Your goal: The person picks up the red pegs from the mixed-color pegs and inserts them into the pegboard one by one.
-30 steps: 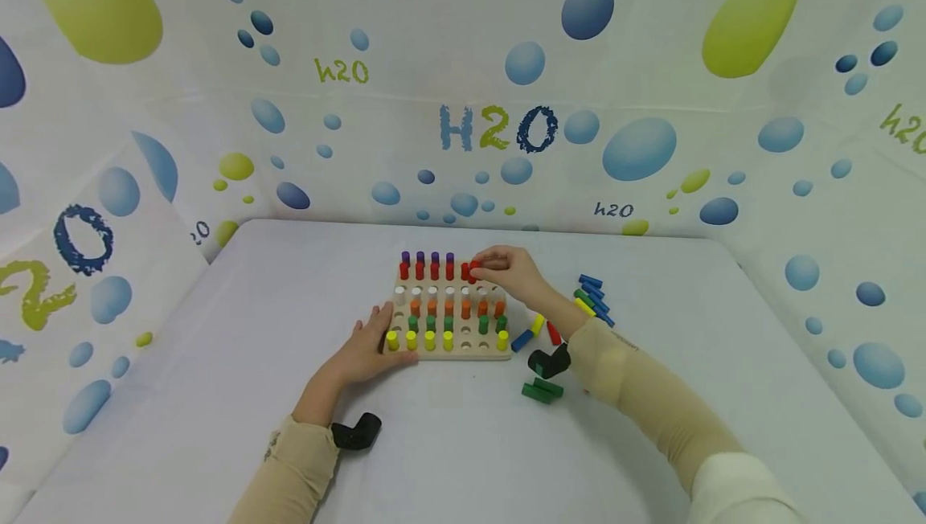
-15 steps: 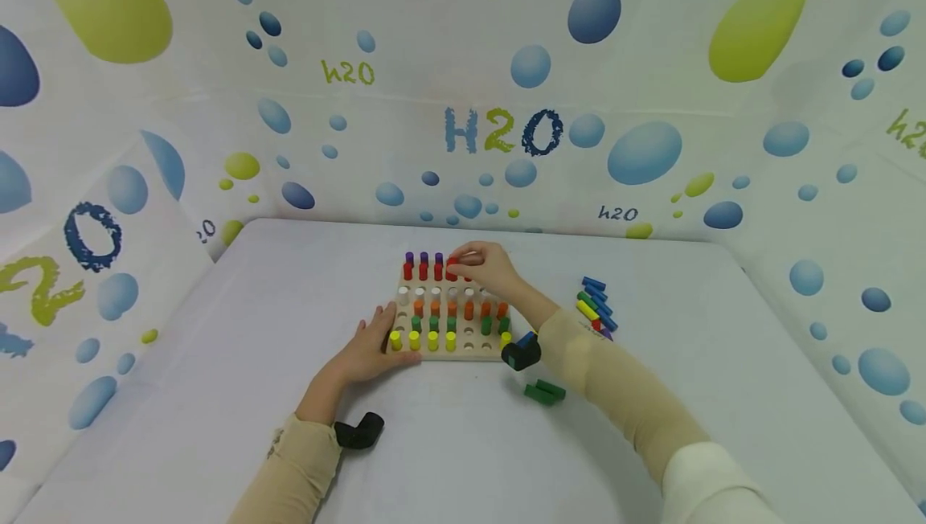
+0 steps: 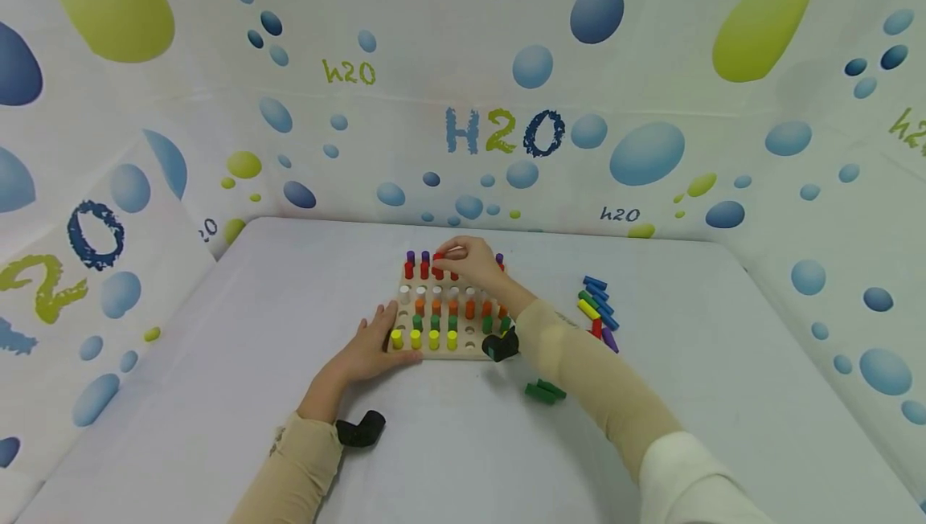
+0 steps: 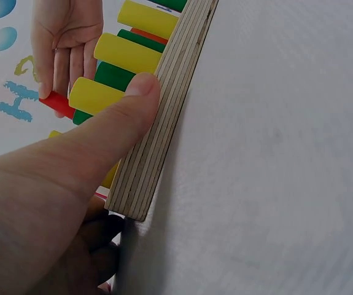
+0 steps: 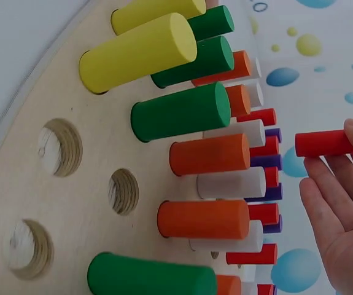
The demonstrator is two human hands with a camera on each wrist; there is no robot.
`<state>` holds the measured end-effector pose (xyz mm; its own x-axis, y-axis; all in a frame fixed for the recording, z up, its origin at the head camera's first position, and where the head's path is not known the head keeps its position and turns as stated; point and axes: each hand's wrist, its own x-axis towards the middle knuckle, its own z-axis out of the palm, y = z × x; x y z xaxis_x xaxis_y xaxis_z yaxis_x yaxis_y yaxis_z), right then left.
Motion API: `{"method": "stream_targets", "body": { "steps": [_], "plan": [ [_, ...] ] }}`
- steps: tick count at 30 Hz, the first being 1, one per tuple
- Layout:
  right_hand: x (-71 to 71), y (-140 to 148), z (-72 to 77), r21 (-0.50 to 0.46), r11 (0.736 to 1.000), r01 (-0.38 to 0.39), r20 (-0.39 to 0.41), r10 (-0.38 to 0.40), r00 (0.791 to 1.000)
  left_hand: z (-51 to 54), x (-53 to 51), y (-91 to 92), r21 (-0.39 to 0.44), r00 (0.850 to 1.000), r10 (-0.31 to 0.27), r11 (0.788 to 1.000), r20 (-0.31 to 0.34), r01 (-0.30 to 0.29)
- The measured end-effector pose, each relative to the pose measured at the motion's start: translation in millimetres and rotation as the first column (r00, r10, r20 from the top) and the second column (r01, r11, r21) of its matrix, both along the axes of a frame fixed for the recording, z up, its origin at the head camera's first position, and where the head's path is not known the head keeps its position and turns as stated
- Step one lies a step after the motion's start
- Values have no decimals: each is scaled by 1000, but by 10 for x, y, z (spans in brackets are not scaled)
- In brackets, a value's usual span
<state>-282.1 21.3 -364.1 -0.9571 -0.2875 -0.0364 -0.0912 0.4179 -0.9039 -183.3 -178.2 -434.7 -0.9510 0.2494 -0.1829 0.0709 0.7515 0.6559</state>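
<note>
1. Leftward since the earlier frame, head view: the right hand (image 3: pixel 472 261) has gone along the back rows of the pegboard (image 3: pixel 463 353), a red peg (image 3: pixel 438 259) pinched in it. We see the left hand (image 3: pixel 367 347) spread, touching the near left corner.
2. Left wrist view: thumb pressed to the pegboard's edge beside yellow pegs (image 4: pixel 127 52).
3. Right wrist view: thumb and fingertips drawn together on the red peg, lifted clear of the standing pegs (image 5: pixel 209 219).

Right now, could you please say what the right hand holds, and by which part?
The right hand pinches a red cylindrical peg near its upper end.
</note>
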Motion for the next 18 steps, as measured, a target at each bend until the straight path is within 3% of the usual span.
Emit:
{"method": "stream_targets", "body": {
  "steps": [18],
  "plan": [
    [-45,-291,16,55,998,-7,59,4,998,14,-1,20,2,1000,5,1000,4,-5]
  ]
}}
